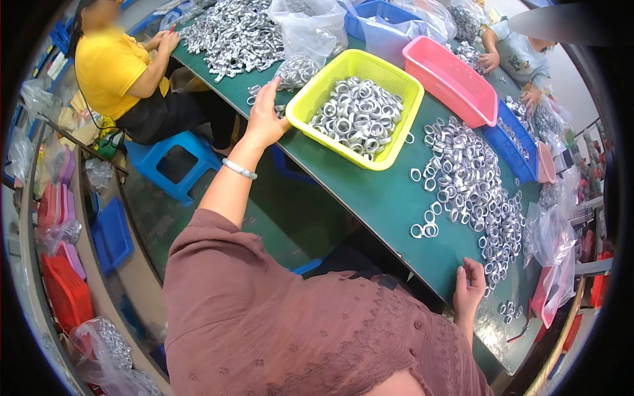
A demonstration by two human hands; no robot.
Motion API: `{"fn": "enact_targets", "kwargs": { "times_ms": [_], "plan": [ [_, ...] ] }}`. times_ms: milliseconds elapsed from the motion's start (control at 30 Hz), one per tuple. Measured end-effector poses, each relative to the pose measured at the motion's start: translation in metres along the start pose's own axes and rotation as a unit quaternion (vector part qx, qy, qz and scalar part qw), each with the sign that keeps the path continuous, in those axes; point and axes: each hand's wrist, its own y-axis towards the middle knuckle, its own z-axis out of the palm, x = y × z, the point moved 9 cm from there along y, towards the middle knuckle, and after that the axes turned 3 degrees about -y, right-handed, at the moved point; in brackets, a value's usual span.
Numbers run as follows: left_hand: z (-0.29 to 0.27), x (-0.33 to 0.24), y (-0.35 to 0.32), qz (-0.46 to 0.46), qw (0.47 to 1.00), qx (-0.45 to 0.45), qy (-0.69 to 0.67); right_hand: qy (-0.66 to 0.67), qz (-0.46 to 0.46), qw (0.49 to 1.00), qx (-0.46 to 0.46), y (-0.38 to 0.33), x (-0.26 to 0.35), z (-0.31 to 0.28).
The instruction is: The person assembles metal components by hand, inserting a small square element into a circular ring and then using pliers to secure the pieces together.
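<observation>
My left hand [266,120] reaches out at the left side of a yellow-green basket [302,131]. Its fingers are stretched and apart, with the thumb close to the rim; whether it touches cannot be made out. Many silver metal rings [360,115] lie inside the basket. Down at the near right, my right hand [468,290] is beside the table edge, its fingers loosely curled and apart from the thumb, with nothing visible in them. Just beyond it spreads a long heap of loose metal rings [465,175] on the green table [370,204].
A pink basket [422,65] and a blue basket [495,140] stand beyond the heap. Metal parts [238,39] are piled at the far left. One person in yellow [112,66] sits at left; another person [518,59] works across the table. A blue stool [173,158] stands at left.
</observation>
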Motion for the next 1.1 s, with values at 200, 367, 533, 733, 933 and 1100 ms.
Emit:
{"fn": "enact_targets", "kwargs": {
  "times_ms": [200,367,533,733,933,1100],
  "plan": [
    [-0.028,-0.023,-0.028,0.077,0.982,-0.059,0.162,-0.011,0.007,1.000,-0.001,0.000,-0.004,0.000],
    [-0.032,-0.026,-0.040,0.027,0.980,-0.066,0.188,-0.008,0.008,1.000,-0.001,-0.001,-0.010,0.000],
    [-0.023,-0.016,-0.031,-0.021,0.980,-0.025,0.196,-0.001,0.014,1.000,0.000,0.000,-0.010,0.001],
    [-0.018,-0.023,-0.027,-0.028,0.981,-0.027,0.189,-0.013,0.014,1.000,-0.002,0.000,-0.005,0.000],
    [-0.005,-0.047,-0.017,0.091,0.985,0.013,0.144,-0.026,0.011,1.000,0.001,0.000,-0.007,0.001],
    [0.022,-0.031,-0.001,0.112,0.990,0.063,0.063,-0.030,0.013,0.999,-0.007,0.001,-0.003,0.000]
  ]
}}
